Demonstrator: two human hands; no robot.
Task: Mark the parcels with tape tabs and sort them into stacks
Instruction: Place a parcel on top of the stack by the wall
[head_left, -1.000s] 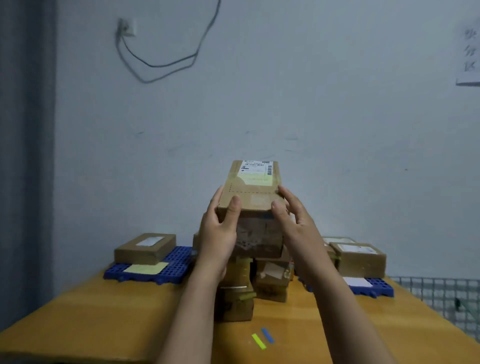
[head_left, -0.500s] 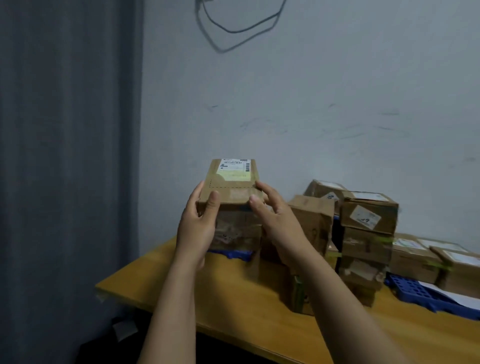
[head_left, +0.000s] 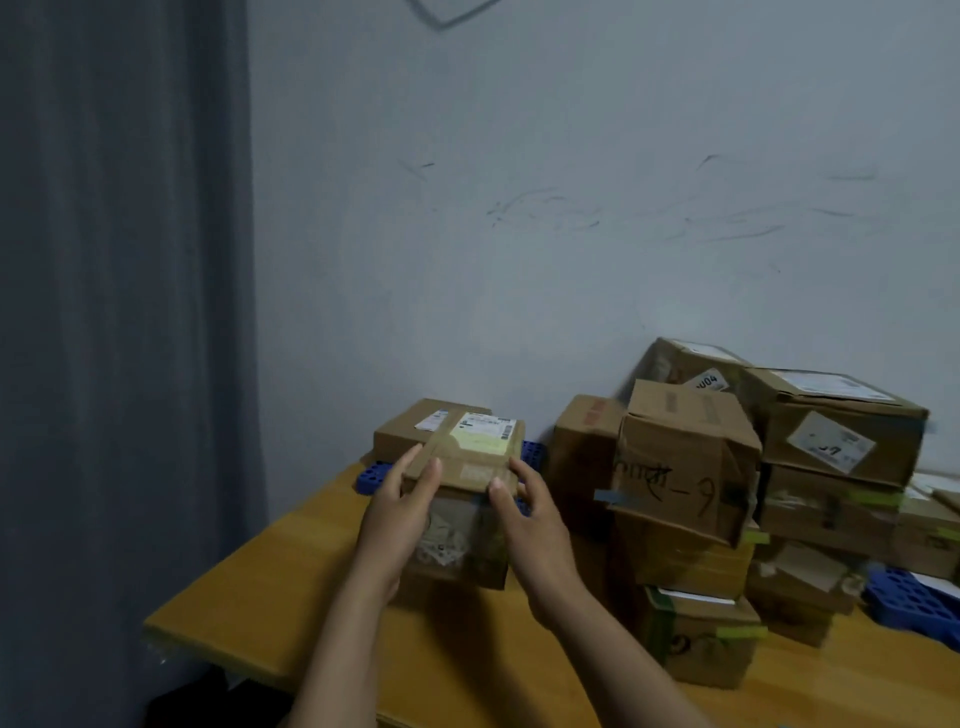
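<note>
Just the one head view here. Both hands are on one cardboard parcel (head_left: 464, 460). The left hand (head_left: 397, 517) has its fingers wrapped round the left side with the thumb on the top edge. The right hand (head_left: 537, 525) clamps the right side the same way. On top there's one white label (head_left: 488, 423) and one yellow tab (head_left: 480, 441). The parcel sits low over the orange worktop (head_left: 260, 613), right in front of a second parcel (head_left: 408, 431) on a blue tray (head_left: 371, 473). Can't tell if it's touching down. To the right is a pile (head_left: 685, 467) of roughly nine boxes, too blurry to count exactly, plus a second blue tray (head_left: 909, 605). There's one grey curtain (head_left: 124, 312) on the left.
</note>
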